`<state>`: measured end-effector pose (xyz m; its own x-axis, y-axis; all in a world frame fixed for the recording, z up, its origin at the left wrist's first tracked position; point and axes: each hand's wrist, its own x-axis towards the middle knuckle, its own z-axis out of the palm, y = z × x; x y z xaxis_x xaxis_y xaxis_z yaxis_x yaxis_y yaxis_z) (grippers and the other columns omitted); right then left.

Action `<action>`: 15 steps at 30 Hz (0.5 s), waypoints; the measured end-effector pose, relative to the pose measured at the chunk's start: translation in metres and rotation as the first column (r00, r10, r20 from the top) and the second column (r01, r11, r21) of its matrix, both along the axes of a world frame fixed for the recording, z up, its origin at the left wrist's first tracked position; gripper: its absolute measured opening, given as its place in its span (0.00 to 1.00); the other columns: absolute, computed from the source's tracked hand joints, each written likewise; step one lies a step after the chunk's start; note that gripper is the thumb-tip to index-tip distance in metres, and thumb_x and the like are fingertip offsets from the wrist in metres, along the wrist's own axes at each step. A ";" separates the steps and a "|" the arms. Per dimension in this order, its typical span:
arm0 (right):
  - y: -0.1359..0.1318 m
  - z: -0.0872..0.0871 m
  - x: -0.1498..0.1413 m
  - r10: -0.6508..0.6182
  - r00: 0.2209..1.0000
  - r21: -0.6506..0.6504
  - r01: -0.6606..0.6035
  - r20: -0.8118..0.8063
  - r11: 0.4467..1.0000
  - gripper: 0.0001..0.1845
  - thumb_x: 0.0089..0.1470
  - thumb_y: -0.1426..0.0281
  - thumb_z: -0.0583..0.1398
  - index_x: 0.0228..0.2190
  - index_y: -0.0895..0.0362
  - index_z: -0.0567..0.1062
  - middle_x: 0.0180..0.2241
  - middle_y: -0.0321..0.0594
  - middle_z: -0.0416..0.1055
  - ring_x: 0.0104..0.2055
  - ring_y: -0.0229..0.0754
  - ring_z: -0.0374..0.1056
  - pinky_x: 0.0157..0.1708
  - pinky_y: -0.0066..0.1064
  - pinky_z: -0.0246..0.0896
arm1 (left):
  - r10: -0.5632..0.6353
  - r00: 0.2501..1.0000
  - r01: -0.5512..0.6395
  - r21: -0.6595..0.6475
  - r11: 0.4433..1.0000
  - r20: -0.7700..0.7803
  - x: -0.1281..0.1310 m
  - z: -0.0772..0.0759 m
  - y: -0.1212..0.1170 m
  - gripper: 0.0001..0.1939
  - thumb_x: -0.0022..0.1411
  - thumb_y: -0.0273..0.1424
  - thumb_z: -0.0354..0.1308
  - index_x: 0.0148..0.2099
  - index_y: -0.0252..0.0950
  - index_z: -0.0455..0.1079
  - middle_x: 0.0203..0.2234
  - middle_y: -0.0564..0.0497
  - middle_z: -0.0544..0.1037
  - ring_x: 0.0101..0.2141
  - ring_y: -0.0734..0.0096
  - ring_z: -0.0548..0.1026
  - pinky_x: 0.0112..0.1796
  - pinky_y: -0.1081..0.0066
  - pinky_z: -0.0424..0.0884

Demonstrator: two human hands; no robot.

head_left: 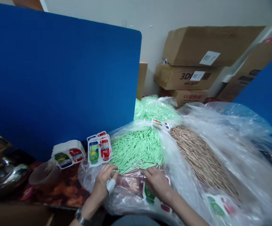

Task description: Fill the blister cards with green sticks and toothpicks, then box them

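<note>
Both hands, left (105,180) and right (158,183), finger green sticks (138,147) in an open plastic bag (173,157); grips unclear. Behind this bag, a box (190,77) reads "3D".

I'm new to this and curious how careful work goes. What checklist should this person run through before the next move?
1. Both hands in view: ok, left hand and right hand.
2. Hands at the green sticks: ok, both at the near edge.
3. Sticks firmly gripped: cannot tell.
4. Printed card by the right hand uncovered: not ok, partly hidden.
5. Brown sticks apart from the green pile: ok, clear plastic between.
</note>
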<state>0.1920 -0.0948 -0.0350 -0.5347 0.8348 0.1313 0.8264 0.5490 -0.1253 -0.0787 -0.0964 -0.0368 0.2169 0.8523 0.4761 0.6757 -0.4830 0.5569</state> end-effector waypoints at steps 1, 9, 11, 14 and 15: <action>0.000 0.000 0.013 -0.056 0.998 -0.022 0.057 0.014 0.998 0.10 0.54 0.75 0.55 0.37 0.55 0.73 0.34 0.42 0.73 0.36 0.46 0.68 0.36 0.33 0.60 | -0.038 0.999 0.038 -0.036 0.999 0.000 0.007 -0.002 -0.003 0.06 0.62 0.28 0.55 0.41 0.37 0.71 0.34 0.46 0.78 0.37 0.61 0.75 0.38 0.65 0.71; -0.006 -0.025 0.094 -0.352 0.936 -0.182 0.348 0.010 0.920 0.14 0.47 0.67 0.63 0.38 0.55 0.74 0.37 0.43 0.72 0.40 0.48 0.68 0.37 0.34 0.63 | -0.524 0.839 0.463 -0.315 0.829 -0.146 0.084 0.010 -0.028 0.05 0.61 0.28 0.55 0.35 0.38 0.72 0.31 0.49 0.78 0.34 0.64 0.73 0.36 0.68 0.67; -0.006 -0.031 0.096 -0.382 0.924 -0.209 0.375 0.004 0.903 0.12 0.45 0.65 0.64 0.34 0.56 0.74 0.36 0.44 0.72 0.40 0.50 0.68 0.38 0.36 0.63 | -0.610 0.756 0.512 -0.368 0.776 -0.235 0.099 0.007 -0.029 0.05 0.61 0.30 0.56 0.35 0.37 0.72 0.33 0.48 0.78 0.35 0.63 0.73 0.36 0.68 0.67; -0.003 -0.033 0.095 -0.402 0.915 -0.272 0.377 -0.037 0.885 0.13 0.43 0.66 0.64 0.34 0.56 0.74 0.37 0.46 0.73 0.40 0.51 0.69 0.39 0.38 0.62 | -0.656 0.675 0.527 -0.402 0.749 -0.337 0.115 -0.009 -0.025 0.05 0.59 0.29 0.57 0.32 0.35 0.72 0.31 0.46 0.78 0.36 0.60 0.73 0.37 0.67 0.67; -0.001 -0.033 0.095 -0.400 0.915 -0.292 0.370 -0.052 0.882 0.15 0.43 0.67 0.64 0.36 0.55 0.74 0.38 0.45 0.74 0.41 0.51 0.69 0.39 0.37 0.62 | -0.663 0.666 0.523 -0.420 0.742 -0.342 0.118 -0.016 -0.022 0.05 0.58 0.29 0.58 0.31 0.35 0.73 0.30 0.45 0.78 0.36 0.59 0.73 0.37 0.66 0.67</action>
<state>0.2871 -0.0958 -0.0678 -0.1593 0.9831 -0.0903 0.9385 0.1224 -0.3229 0.0393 -0.1187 -0.0527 0.8435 0.5362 -0.0321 0.4936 -0.7501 0.4402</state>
